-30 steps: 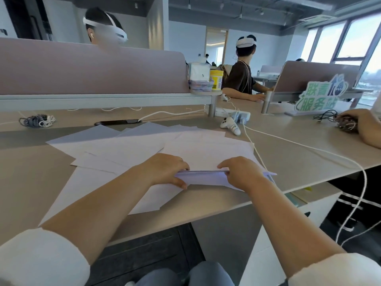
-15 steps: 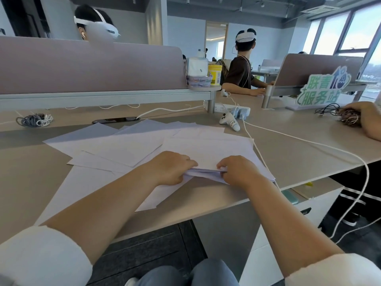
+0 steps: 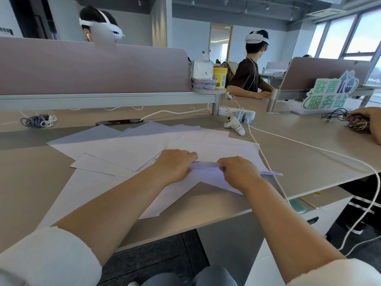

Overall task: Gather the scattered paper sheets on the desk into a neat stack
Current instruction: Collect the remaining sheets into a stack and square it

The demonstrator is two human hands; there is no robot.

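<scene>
Two: left hand, right hand; paper sheets many; controller one; tub one; sign one.

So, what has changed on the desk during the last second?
The left hand moved a little to the right along the bundle of sheets, closer to the right hand. Both hands still grip the bundle. The loose sheets stay spread over the desk as before.

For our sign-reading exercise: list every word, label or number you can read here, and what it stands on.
"联青 服务站": green sign.
Controller: handwritten label, too blurred to read.
Yellow tub: label too small to read.
Sheets: no print visible.
</scene>
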